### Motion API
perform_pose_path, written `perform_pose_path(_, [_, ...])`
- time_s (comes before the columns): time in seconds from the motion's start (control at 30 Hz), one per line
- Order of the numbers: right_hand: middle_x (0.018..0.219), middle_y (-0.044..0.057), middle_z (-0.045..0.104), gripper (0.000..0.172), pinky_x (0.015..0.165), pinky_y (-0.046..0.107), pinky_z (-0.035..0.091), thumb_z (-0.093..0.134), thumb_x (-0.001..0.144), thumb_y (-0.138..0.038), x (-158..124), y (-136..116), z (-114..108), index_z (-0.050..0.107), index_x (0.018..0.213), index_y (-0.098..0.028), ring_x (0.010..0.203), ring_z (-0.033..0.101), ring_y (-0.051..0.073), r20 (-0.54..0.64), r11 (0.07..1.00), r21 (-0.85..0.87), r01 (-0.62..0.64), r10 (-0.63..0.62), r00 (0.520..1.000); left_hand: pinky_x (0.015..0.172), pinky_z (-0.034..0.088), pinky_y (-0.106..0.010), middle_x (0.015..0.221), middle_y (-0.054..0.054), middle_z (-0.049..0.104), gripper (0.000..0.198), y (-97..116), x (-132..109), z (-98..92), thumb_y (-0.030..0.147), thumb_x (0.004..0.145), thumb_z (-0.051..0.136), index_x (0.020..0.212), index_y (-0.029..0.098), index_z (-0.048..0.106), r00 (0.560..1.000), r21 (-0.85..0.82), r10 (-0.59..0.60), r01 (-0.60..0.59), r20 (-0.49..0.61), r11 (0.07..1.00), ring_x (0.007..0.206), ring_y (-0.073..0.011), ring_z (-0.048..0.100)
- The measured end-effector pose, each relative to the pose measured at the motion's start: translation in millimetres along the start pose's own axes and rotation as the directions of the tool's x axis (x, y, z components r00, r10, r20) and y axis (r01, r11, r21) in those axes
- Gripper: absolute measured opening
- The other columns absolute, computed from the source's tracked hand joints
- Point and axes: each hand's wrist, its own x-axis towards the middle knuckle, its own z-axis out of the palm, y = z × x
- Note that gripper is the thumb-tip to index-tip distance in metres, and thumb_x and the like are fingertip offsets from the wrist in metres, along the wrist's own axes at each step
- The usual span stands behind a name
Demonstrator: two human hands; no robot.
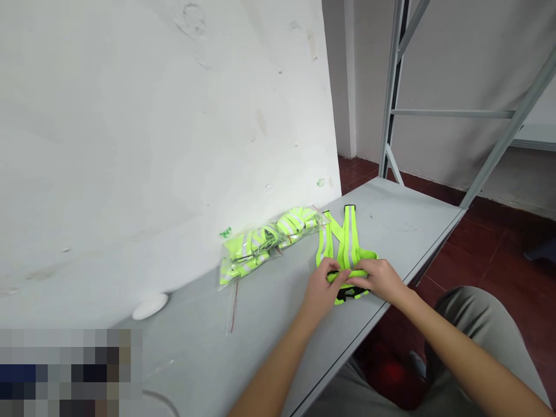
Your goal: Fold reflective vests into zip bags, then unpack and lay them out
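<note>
A neon-yellow reflective strap vest (344, 246) with grey stripes lies flat on the grey table (269, 313) near its front edge. My left hand (324, 288) pinches the vest's lower band from the left, fingers closed on it. My right hand (379, 279) grips the same band from the right, thumb and fingers pressed onto the fabric. Both hands meet over the vest's near end, where a black buckle part shows.
Several bagged neon vests (264, 240) in clear plastic lie against the white wall. An empty clear zip bag (232, 307) and a white oval object (150, 305) rest on the table. A metal shelf frame (438, 113) stands at the right over red floor.
</note>
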Motion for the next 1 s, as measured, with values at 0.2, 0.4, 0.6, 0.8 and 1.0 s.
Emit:
perform_pose_path(0.2, [0.069,0.0,0.06,0.038,0.058,0.026,0.039,0.055,0.088,-0.057,10.2,0.5,-1.4,0.061,0.075,-0.021,0.066,0.055,0.016,0.094,0.989,0.098,-0.113,0.104,0.99,0.08,0.048,-0.031,0.096,-0.005,0.057,0.011,-1.1,-1.4,5.8,0.022,0.093,0.043,0.096,0.02,0.053,0.991,0.017,0.1,-0.099,-0.091,0.995,0.089,-0.017,0.059])
perform_pose_path(0.4, [0.093,0.008,0.058,0.026,0.077,0.034,0.047,0.045,0.097,-0.039,2.4,-2.9,4.6,0.062,0.099,-0.02,0.09,0.054,0.023,0.015,0.996,-0.078,0.039,-0.038,0.999,0.084,0.046,-0.038,0.097,-0.007,0.059,0.029,-6.9,-6.7,9.8,0.007,0.091,0.035,0.102,0.02,0.058,0.976,0.331,0.193,-0.217,0.103,0.918,0.093,-0.0221,0.052])
perform_pose_path(0.6, [0.102,0.011,0.057,0.021,0.085,0.04,0.046,0.041,0.098,-0.024,-3.8,1.4,5.5,0.059,0.108,-0.018,0.096,0.052,0.025,-0.083,0.993,-0.116,0.001,-0.01,0.997,0.099,0.041,-0.041,0.115,-0.008,0.059,0.029,-4.0,-8.0,-6.6,0.024,0.098,0.037,0.122,0.02,0.052,0.952,0.36,0.177,-0.261,0.248,0.896,0.109,-0.0224,0.05])
perform_pose_path(0.8, [0.096,0.009,0.059,0.025,0.08,0.039,0.048,0.05,0.093,-0.041,-8.2,10.0,-1.7,0.056,0.105,-0.019,0.089,0.057,0.025,-0.177,0.959,0.127,-0.252,0.272,0.946,0.102,0.038,-0.048,0.135,-0.011,0.048,0.065,-2.5,-17.9,-11.8,0.053,0.087,0.056,0.142,0.025,0.034,0.901,0.483,0.195,-0.379,0.387,0.789,0.125,-0.0296,0.042])
perform_pose_path(1.0, [0.095,0.007,0.065,0.031,0.078,0.036,0.047,0.039,0.094,-0.04,-7.0,21.4,-1.9,0.051,0.113,-0.019,0.086,0.061,0.022,-0.107,0.829,0.376,-0.414,0.483,0.869,0.1,0.041,-0.046,0.12,-0.011,0.052,0.058,-5.5,-17.1,-1.4,0.019,0.083,0.057,0.138,0.021,0.038,0.913,0.529,0.212,-0.378,0.349,0.76,0.114,-0.0278,0.047])
